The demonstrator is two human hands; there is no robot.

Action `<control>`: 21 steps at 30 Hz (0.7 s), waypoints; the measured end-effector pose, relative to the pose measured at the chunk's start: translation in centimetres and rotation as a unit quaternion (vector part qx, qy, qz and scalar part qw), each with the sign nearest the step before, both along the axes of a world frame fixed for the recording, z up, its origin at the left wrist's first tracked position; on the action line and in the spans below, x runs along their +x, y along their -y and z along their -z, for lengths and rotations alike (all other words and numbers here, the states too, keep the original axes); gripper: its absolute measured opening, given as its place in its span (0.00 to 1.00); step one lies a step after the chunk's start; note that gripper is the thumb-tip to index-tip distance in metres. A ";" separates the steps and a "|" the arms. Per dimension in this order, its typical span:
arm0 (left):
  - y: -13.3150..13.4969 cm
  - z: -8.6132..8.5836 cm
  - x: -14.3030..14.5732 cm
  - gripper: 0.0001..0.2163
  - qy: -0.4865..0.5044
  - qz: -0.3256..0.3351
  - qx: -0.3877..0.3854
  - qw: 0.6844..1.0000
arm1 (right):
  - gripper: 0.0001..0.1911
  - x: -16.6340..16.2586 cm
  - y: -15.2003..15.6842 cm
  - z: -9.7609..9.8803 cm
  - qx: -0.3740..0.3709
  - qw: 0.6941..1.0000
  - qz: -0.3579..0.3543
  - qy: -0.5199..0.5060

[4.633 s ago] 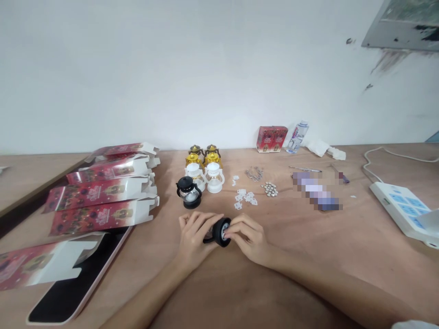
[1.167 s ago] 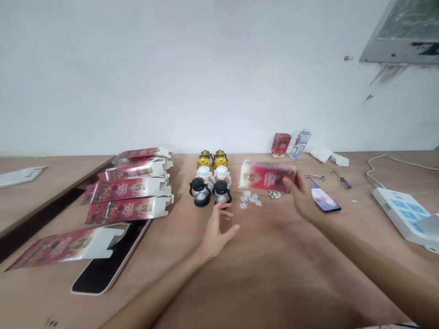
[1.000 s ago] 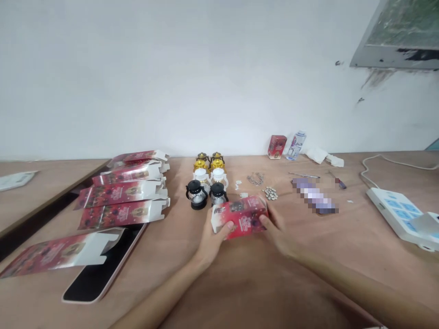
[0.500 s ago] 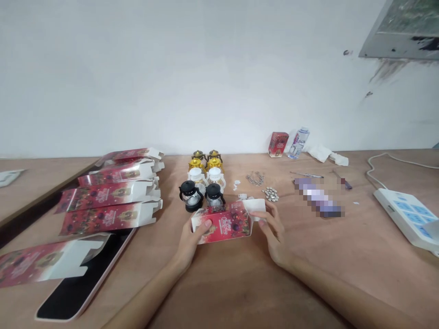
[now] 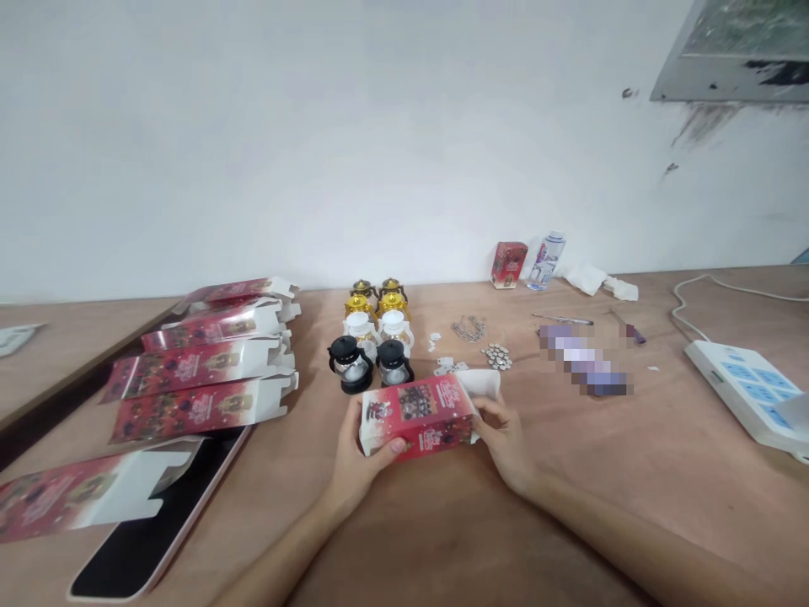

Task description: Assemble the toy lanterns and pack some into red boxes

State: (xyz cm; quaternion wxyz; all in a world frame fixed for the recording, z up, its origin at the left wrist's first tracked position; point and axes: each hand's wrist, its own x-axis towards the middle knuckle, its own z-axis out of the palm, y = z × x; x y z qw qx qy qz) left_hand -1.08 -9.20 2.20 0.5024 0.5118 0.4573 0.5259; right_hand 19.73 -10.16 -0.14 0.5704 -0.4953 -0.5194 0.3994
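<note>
A red printed cardboard box (image 5: 417,413) is held above the table between my two hands. My left hand (image 5: 361,451) wraps round its left end, thumb on the front face. At the right end, where a white flap (image 5: 481,384) sticks out, my right hand (image 5: 502,438) has its fingers bent against the box's edge; the fingertips are partly hidden. Just behind the box stand small lanterns in two columns: black lanterns (image 5: 350,364) nearest, then white lanterns (image 5: 393,327), gold lanterns (image 5: 360,305) and bronze-coloured lanterns (image 5: 390,287).
Several flattened red boxes (image 5: 190,367) lie at left, some over a black tray with a pale rim (image 5: 158,539). Behind right are button cells (image 5: 496,357), metal hooks (image 5: 468,329), screwdrivers (image 5: 562,319), a closed red box (image 5: 509,265), a bottle (image 5: 547,261) and a power strip (image 5: 746,392).
The box has been rolled so another printed face shows on top. My right fingers have moved from the flap to the box's right edge, and the flap now curves up behind them.
</note>
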 end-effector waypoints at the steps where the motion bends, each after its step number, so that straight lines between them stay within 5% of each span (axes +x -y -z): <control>1: 0.1 -0.2 0.1 0.27 -0.012 0.001 0.012 1.000 | 0.12 0.0 0.0 0.0 -0.016 1.000 -0.005 -0.014; 8: 0.5 -0.8 -0.2 0.28 -0.085 0.042 0.134 0.986 | 0.12 -0.3 -0.3 -0.2 -0.052 0.998 -0.036 -0.020; 11: 0.3 -2.0 -1.4 0.31 -0.113 0.043 0.196 0.973 | 0.11 0.4 -1.0 -1.2 -0.010 0.999 -0.016 -0.029; 17: 0.3 -8.8 -6.0 0.37 -0.167 -0.110 0.275 0.941 | 0.13 4.5 -2.0 -6.1 0.061 0.992 0.054 -0.098; 21: 1.0 -13.8 -7.4 0.44 -0.230 -0.157 0.330 0.902 | 0.09 5.7 -0.9 -9.3 0.108 0.991 0.062 0.053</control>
